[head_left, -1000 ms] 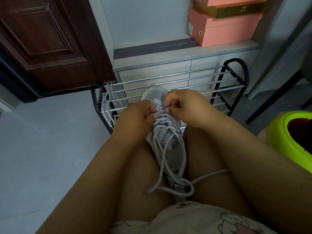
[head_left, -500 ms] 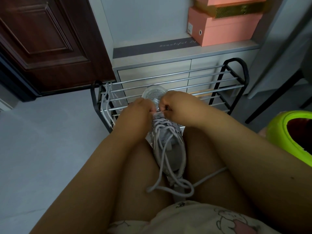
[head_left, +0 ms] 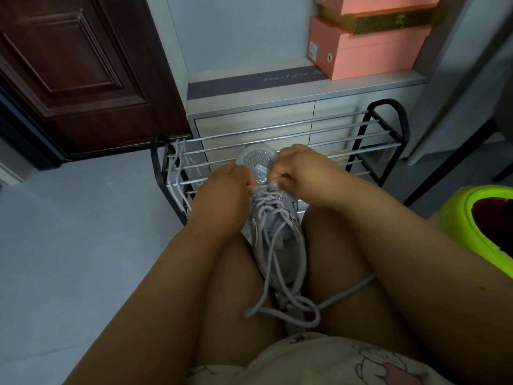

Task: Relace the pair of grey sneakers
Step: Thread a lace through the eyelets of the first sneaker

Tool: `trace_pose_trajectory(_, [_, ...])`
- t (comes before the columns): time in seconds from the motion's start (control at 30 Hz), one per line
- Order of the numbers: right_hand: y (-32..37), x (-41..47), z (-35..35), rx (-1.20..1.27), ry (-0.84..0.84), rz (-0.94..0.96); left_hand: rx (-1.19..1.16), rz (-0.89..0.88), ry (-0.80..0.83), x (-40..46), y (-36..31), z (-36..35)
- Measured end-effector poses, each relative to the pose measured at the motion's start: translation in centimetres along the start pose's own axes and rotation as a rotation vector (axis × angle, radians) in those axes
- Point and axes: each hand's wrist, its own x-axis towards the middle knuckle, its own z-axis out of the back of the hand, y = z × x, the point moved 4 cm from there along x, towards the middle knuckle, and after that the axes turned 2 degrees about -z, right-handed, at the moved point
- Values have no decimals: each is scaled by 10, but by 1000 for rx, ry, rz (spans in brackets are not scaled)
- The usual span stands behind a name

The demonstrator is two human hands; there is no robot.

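Observation:
A grey sneaker lies between my thighs with its toe pointing away from me. Its pale lace crosses the lower eyelets, and its long loose ends trail over my lap toward the right thigh. My left hand grips the sneaker's left side near the toe, fingers curled. My right hand pinches the lace at the eyelets closest to the toe. A second lace hangs over the left end of the shoe rack. The other sneaker is out of sight.
A black and chrome shoe rack stands just beyond my knees, in front of a low grey cabinet. Pink boxes are stacked on the cabinet. A dark wooden door is at left, a lime green bin at right.
My hands came closer together over the toe end, then shifted slightly; the right hand's fingers have worked the lace at the front eyelets. The sneaker has stayed in place.

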Motion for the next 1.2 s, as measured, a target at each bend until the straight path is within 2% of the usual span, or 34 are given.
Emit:
trace_pose_trajectory(0.1, [-2,-7,-4,70,-82,-59,-88,26,29,-6,-2,0])
trace_pose_trajectory(0.17, [-2,-13,-6,190,-70,-113,-235,75,-41,-13,-5,7])
trace_pose_trajectory(0.23, [-1,-18,-5,256,-41,-159,-282,120,-53,-19,-10,13])
trace_pose_trajectory(0.3, [2,-25,-3,282,36,-183,-267,141,17,-24,-13,16])
trace_pose_trajectory(0.4, [9,-35,-6,286,247,-206,-344,152,186,-33,-15,18])
trace_pose_trajectory(0.5, [13,-36,-11,105,242,-183,-212,118,278,-37,-21,16])
trace_pose_trajectory(0.6, [13,-34,-11,20,177,-134,-59,61,217,-36,-23,13])
trace_pose_trajectory(0.83, [-5,-41,-6,82,93,-207,-213,164,45,-46,4,17])
trace_pose_trajectory(1.2, [0,-35,-1,156,71,-216,-257,147,68,-31,3,11])
